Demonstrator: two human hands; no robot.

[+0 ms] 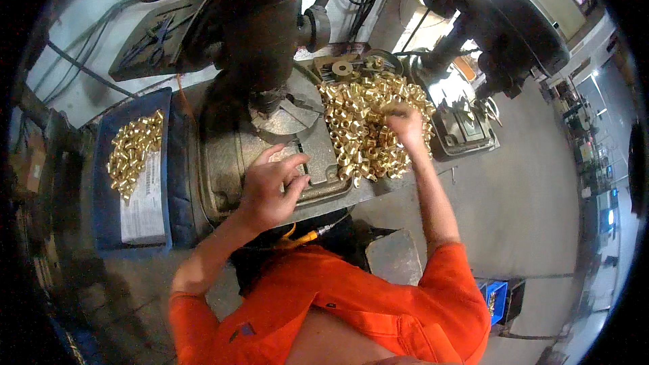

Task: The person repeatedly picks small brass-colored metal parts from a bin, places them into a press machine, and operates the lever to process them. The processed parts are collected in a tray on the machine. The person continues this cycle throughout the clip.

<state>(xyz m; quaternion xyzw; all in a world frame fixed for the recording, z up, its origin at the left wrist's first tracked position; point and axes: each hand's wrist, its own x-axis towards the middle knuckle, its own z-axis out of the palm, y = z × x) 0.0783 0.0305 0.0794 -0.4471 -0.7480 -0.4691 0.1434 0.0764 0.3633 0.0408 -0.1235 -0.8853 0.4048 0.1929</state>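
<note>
A heap of small brass-coloured fittings covers the bench right of a dark drill-press-like machine. My right hand reaches into the heap's right part. Its fingers are smeared by motion, so whether it holds a fitting is hidden. Over the front of the machine's metal base hovers my left hand, fingers apart and slightly curled, with nothing visible in them. Just beyond those fingers is a round metal fixture beneath the machine's head.
At left, a blue bin holds more brass pieces and a printed sheet. Pliers lie on a tray behind. A second machine's base stands at right. Below the bench edge hangs a yellow-handled tool.
</note>
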